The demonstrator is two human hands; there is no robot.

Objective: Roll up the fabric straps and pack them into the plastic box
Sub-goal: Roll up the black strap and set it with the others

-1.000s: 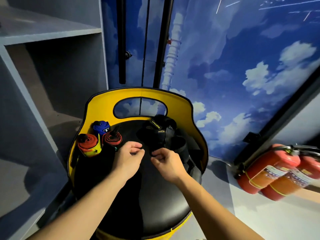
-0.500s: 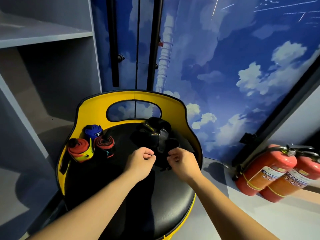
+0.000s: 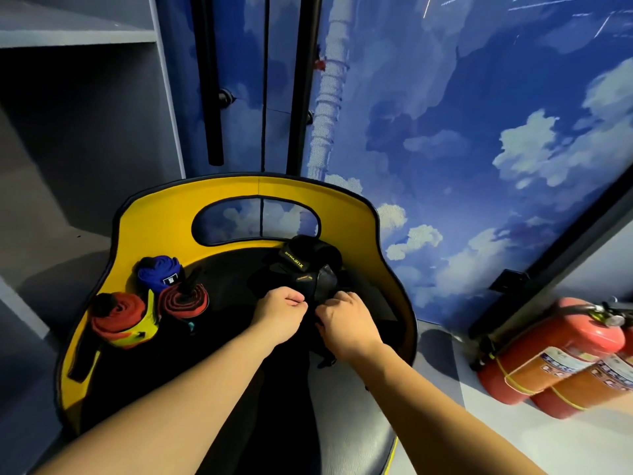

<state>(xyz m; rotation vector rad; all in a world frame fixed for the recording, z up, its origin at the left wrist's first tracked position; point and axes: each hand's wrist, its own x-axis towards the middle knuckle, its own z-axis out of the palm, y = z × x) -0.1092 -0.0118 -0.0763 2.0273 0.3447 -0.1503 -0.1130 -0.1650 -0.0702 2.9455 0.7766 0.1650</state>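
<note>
A heap of black fabric straps [image 3: 308,272] with a yellow-lettered label lies at the back of a black round seat [image 3: 212,365]. My left hand [image 3: 279,313] and my right hand [image 3: 346,323] both pinch the near edge of the black strap, fingers closed, almost touching each other. Three rolled straps stand at the seat's left: a blue roll [image 3: 158,273], a red and yellow roll [image 3: 120,320], and a red and black roll [image 3: 183,299]. No plastic box is in sight.
The seat has a yellow curved backrest [image 3: 157,214] with an oval cutout. Grey shelving [image 3: 78,132] stands to the left. A blue sky-patterned wall [image 3: 462,132] is behind. Two red fire extinguishers [image 3: 561,358] lie on the floor at the right.
Both hands stay closed on the black strap and have shifted slightly rightward and closer together. The camera has tilted, so the seat sits lower in view.
</note>
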